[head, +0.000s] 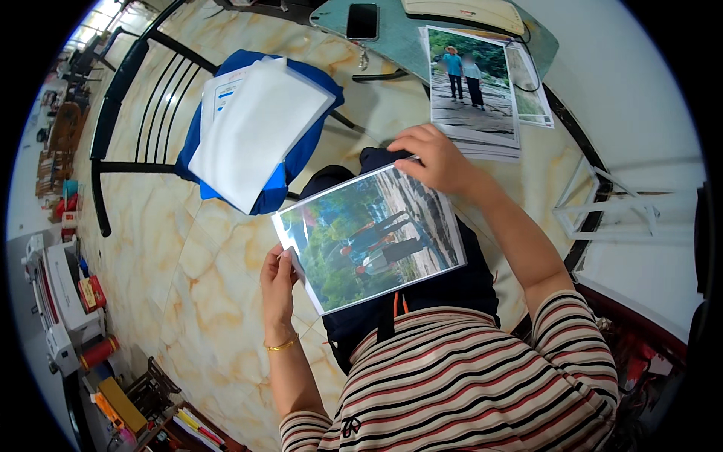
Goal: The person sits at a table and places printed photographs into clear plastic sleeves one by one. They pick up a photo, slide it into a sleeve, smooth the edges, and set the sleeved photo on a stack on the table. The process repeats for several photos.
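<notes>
A glossy photo print (339,226) in what looks like a clear film sleeve lies across my lap; it shows two people on rocky ground before trees, turned sideways to me. My left hand (278,282) pinches its left edge between thumb and fingers. At the upper right corner, my right hand (432,161) rests over the edge, thumb on top; whether its fingers grip from beneath is partly hidden. Beyond that hand, a stack of photo prints (474,113) overhangs the table edge. On the chair to the left lies a pile of whitish translucent film sheets (265,118).
The green table (333,22) holds a black phone (362,21) and a cream laminator-like machine (463,12) with a dark cord. A black metal chair (107,130) with a blue seat cover (325,135) stands ahead left. A white metal frame (607,212) leans near the right wall.
</notes>
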{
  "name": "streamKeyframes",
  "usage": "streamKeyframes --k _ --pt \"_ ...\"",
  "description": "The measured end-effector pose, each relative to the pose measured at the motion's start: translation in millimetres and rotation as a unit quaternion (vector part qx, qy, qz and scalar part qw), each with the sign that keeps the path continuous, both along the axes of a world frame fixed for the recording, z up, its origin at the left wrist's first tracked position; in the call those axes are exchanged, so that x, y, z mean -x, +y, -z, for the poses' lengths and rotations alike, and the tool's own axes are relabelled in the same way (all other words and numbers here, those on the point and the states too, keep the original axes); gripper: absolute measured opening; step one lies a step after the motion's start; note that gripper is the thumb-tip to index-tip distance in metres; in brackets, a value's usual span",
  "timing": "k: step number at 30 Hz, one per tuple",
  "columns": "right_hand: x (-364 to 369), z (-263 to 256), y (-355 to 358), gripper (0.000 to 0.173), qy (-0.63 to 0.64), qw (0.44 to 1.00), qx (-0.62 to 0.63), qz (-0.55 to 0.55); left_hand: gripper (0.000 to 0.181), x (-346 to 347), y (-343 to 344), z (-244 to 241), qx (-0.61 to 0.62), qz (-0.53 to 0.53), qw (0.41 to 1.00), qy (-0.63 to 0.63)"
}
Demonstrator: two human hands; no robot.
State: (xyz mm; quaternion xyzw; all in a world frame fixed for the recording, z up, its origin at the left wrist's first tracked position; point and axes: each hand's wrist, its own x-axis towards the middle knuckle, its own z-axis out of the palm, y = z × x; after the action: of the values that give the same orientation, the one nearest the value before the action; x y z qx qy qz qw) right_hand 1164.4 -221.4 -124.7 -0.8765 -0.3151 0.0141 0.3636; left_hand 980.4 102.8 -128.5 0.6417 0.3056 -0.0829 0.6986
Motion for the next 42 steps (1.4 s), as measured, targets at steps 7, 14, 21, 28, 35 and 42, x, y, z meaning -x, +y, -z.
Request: streamKeyframes --k 7,14,21,28,35,42 --pt "9 0 48 0.023 -0.082 0.992 0.067 -0.073 0.02 -15 8 9 -0.039 -0.024 0.999 -0.021" --pt "14 -11 45 0.021 -0.107 0.988 0.06 -0.093 0.011 -16 7 5 -0.038 -0.019 0.998 -0.044" --pt "15 -24 46 0.021 -0.074 0.988 0.031 -0.131 0.01 -13 6 5 -0.033 -0.025 0.998 -0.044" --pt "13 -7 108 0.024 -0.038 0.988 0.001 -0.148 0.01 -15 4 0 -0.065 -0.006 0.996 -0.061" --pt "12 -8 125 0.017 0.029 0.981 0.009 -0.189 0.014 -13 7 2 -0.048 -0.026 0.997 -0.049" --pt "-8 -53 102 0.017 0.245 0.931 0.153 -0.224 0.014 -12 10 5 -0.028 -0.034 0.999 -0.026"
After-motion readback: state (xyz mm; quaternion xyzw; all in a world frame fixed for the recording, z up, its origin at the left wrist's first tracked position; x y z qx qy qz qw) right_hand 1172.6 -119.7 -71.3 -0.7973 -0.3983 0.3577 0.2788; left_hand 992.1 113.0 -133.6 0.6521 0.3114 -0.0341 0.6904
